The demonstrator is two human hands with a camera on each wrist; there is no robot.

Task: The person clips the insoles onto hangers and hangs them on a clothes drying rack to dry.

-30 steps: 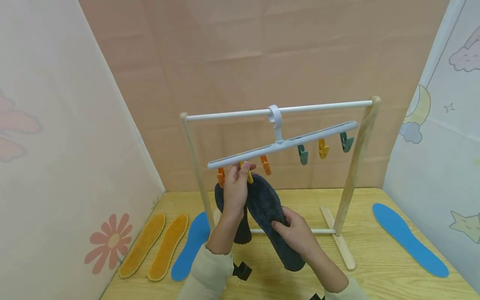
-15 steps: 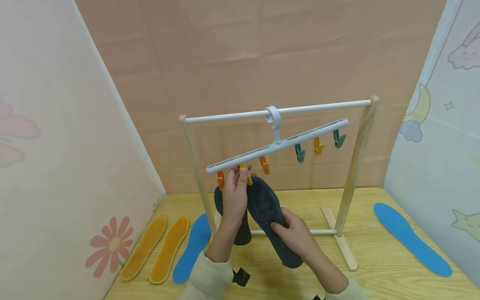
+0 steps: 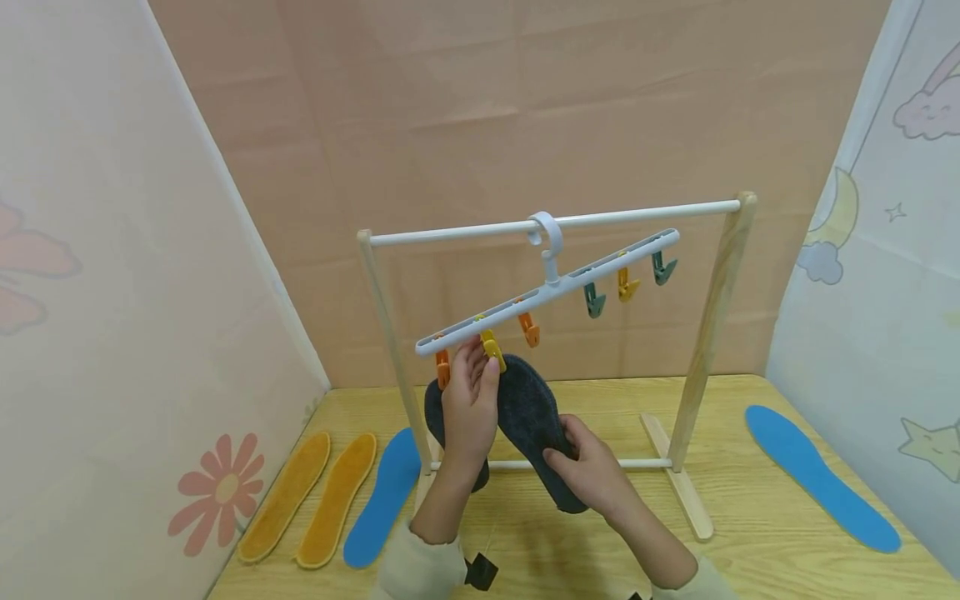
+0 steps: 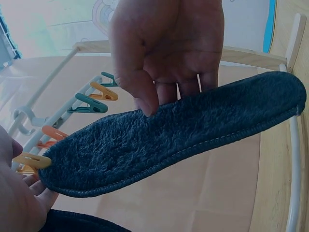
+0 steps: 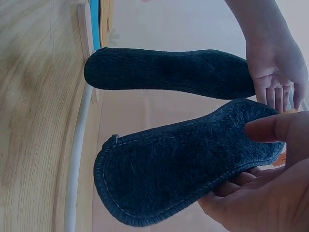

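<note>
1. Dark grey and fleecy, the insole (image 3: pixel 534 433) hangs slanted in front of the wooden rack (image 3: pixel 708 333), its top end at the yellow clip (image 3: pixel 491 348) of the white hanger (image 3: pixel 555 287).
2. Our right hand (image 3: pixel 592 475) holds the insole at its lower half, thumb on the fleecy face and fingers curled behind it.
3. Our left hand (image 3: pixel 468 408) is raised to the yellow clip, fingers bent and pinching it against the insole's top edge.
4. A second dark insole (image 5: pixel 169 72) hangs just behind, under the orange clip (image 3: pixel 442 368).
5. The hanger tilts down to the left from the white rail (image 3: pixel 637 212).
6. On the table (image 3: pixel 750 533) lie two yellow insoles (image 3: pixel 307 496) and a blue insole (image 3: pixel 382 492) on the left, and another blue insole (image 3: pixel 821 475) well apart on the right.
</note>
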